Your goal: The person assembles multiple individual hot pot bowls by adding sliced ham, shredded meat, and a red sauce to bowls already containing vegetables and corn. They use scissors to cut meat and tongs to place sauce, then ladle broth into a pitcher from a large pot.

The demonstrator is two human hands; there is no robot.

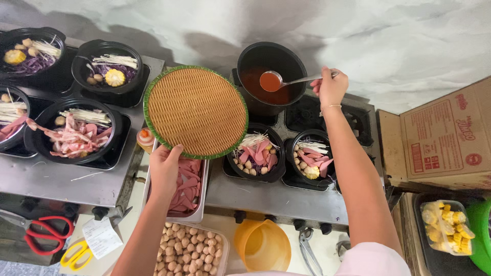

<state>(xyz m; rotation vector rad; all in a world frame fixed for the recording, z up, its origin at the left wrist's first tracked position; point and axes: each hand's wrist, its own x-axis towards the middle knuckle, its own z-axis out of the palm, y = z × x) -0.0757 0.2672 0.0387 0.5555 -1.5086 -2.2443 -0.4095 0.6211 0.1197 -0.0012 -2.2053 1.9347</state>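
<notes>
My left hand grips the near rim of a round woven lid with a green edge and holds it up over a metal tray of pink sliced sausage. My right hand holds the handle of a metal ladle full of red broth, poised over a black pot of red broth on the stove. Below the pot stand two black bowls filled with sausage slices, enoki mushrooms and balls.
Several more filled black bowls sit on the left stove. A tub of meatballs, an orange jug, tongs, red scissors, a cardboard box and a pack of corn pieces lie around.
</notes>
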